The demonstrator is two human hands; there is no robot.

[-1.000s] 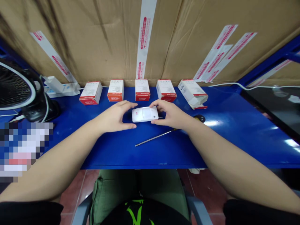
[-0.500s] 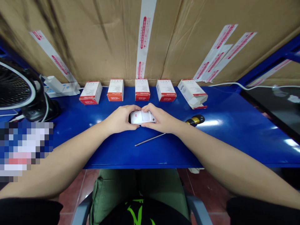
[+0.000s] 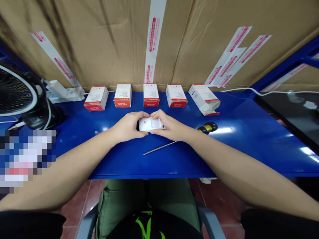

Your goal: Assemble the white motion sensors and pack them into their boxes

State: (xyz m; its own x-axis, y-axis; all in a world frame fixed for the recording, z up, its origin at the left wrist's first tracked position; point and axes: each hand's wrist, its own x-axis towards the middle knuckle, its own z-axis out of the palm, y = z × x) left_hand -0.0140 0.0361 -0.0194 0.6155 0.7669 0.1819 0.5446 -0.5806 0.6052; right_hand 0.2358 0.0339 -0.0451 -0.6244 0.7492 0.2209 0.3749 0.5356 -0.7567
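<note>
A small white rounded device (image 3: 151,124) with a red mark and a paler window lies level between both my hands, above the blue table. My left hand (image 3: 129,126) grips its left end, thumb on the near side and fingers on the far side. Around the right end, my right hand (image 3: 168,126) is closed in the same way. Under my right wrist lies a screwdriver (image 3: 159,148); its shaft points to the lower left and its black and yellow handle shows beyond the forearm.
Several red and white boxes stand along the back of the blue table (image 3: 119,162), the rightmost box (image 3: 204,99) with an open flap. A black fan (image 3: 17,93) and a power strip (image 3: 67,94) are at the left. Cardboard covers the back.
</note>
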